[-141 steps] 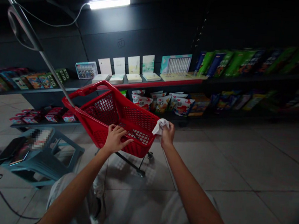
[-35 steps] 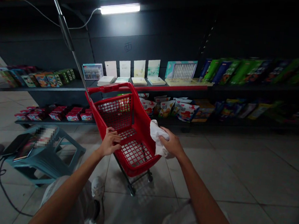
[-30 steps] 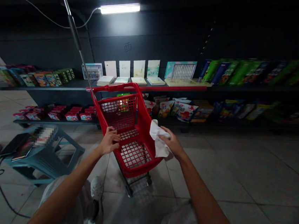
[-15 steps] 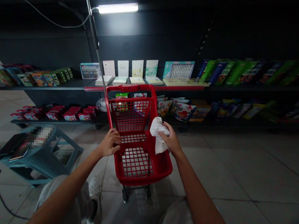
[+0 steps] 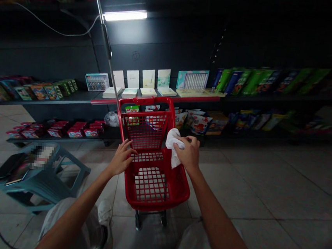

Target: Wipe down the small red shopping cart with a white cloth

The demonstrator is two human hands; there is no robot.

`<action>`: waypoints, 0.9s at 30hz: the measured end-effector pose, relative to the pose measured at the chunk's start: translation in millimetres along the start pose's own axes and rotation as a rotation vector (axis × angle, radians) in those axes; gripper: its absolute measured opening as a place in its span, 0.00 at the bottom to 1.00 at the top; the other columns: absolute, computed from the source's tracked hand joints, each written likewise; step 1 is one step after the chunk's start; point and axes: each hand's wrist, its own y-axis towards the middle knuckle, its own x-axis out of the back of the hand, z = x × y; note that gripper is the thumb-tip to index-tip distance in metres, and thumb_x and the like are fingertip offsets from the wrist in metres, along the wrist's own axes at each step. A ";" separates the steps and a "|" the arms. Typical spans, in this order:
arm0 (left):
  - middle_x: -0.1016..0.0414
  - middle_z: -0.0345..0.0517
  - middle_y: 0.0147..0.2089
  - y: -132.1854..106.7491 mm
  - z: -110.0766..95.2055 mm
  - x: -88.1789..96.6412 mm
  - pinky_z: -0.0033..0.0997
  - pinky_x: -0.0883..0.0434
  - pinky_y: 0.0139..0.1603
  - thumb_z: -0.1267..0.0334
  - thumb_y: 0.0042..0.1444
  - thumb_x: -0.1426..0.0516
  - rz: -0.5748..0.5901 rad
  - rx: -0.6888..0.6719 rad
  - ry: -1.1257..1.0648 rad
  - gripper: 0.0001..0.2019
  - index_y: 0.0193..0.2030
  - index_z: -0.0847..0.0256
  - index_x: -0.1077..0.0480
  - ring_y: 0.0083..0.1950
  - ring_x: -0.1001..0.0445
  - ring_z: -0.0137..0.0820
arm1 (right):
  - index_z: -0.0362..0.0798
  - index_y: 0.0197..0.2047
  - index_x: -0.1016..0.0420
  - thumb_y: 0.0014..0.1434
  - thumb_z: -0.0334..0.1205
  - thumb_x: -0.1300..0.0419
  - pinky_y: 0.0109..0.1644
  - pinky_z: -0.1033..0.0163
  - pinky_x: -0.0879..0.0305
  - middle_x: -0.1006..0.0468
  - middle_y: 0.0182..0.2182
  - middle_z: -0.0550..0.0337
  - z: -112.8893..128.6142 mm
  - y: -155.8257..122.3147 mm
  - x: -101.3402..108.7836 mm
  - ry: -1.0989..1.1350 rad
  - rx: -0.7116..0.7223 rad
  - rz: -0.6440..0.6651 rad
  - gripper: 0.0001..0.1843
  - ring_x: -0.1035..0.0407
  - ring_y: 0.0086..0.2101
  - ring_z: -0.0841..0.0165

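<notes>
A small red shopping cart (image 5: 174,184) with a lattice basket stands on the floor in front of me. At its left rim is my left hand (image 5: 121,157), its fingers apart and holding nothing; some fingertips reach over the edge. My right hand (image 5: 189,152) pinches a crumpled white cloth (image 5: 173,139) against the cart's right rim, and part of the cloth hangs down over the side. The cart's handle (image 5: 146,100) is at the far end, near the shelf.
To the left a blue-grey plastic stool (image 5: 51,186) carries a dark device with a cable. Behind the cart, a shelf (image 5: 80,96) holds books, boxes and snack bags. A thin metal pole (image 5: 105,36) rises beside a lit tube lamp (image 5: 126,15).
My left hand's fingers have loosened and spread from the cart's left rim. My right hand has turned on the cloth, which stays by the right rim. The view has shifted slightly.
</notes>
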 end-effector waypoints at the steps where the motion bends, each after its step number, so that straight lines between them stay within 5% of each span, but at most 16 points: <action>1: 0.48 0.46 0.79 1.9 -0.2 -2.1 0.60 0.55 0.79 0.68 0.58 0.47 -0.014 0.035 -0.015 0.18 0.53 0.55 0.23 0.82 0.61 0.45 | 0.50 0.51 0.18 0.61 0.45 0.38 0.61 0.49 0.34 0.32 0.50 0.48 3.7 -0.8 1.3 -0.011 0.006 0.013 0.17 0.34 0.51 0.54; 7: 0.58 0.54 0.82 15.9 -6.2 -9.4 0.59 0.50 0.78 0.58 0.63 0.42 -0.070 0.228 -0.026 0.14 0.53 0.60 0.27 0.82 0.70 0.48 | 0.51 0.53 0.18 0.64 0.44 0.41 0.51 0.56 0.30 0.28 0.48 0.52 15.4 -6.0 -0.9 0.017 0.030 0.089 0.18 0.29 0.44 0.60; 12: 0.72 0.61 0.82 25.1 -8.8 -8.1 0.59 0.41 0.73 0.55 0.61 0.39 -0.222 0.450 0.053 0.29 0.66 0.58 0.39 0.82 0.66 0.53 | 0.51 0.50 0.20 0.61 0.36 0.41 0.48 0.58 0.31 0.27 0.50 0.51 34.0 -15.4 5.1 -0.107 0.102 0.188 0.15 0.29 0.45 0.59; 15: 0.59 0.67 0.79 30.0 -1.9 -2.7 0.54 0.33 0.68 0.54 0.62 0.40 -0.206 0.542 -0.007 0.31 0.68 0.58 0.42 0.77 0.45 0.55 | 0.51 0.47 0.20 0.59 0.33 0.40 0.44 0.60 0.33 0.27 0.48 0.52 47.2 -19.2 13.7 -0.166 0.122 0.284 0.13 0.29 0.44 0.61; 18: 0.45 0.63 0.72 33.3 7.6 3.2 0.51 0.30 0.65 0.56 0.62 0.42 -0.162 0.545 0.010 0.25 0.64 0.57 0.37 0.67 0.29 0.51 | 0.52 0.46 0.21 0.59 0.34 0.39 0.39 0.62 0.37 0.27 0.46 0.54 57.8 -22.4 24.4 -0.196 0.127 0.383 0.11 0.29 0.39 0.64; 23: 0.41 0.60 0.69 33.6 16.5 7.9 0.50 0.28 0.64 0.58 0.63 0.43 -0.154 0.497 0.035 0.19 0.60 0.57 0.32 0.64 0.26 0.51 | 0.53 0.43 0.21 0.60 0.35 0.38 0.37 0.63 0.40 0.27 0.44 0.58 67.3 -31.6 37.8 -0.186 0.130 0.476 0.08 0.30 0.36 0.68; 27: 0.43 0.58 0.71 31.1 19.1 9.2 0.50 0.28 0.64 0.61 0.62 0.42 -0.130 0.452 0.052 0.24 0.65 0.55 0.35 0.64 0.26 0.50 | 0.53 0.46 0.21 0.60 0.33 0.39 0.39 0.63 0.38 0.26 0.46 0.56 65.4 -33.5 33.8 -0.168 0.128 0.427 0.11 0.28 0.39 0.66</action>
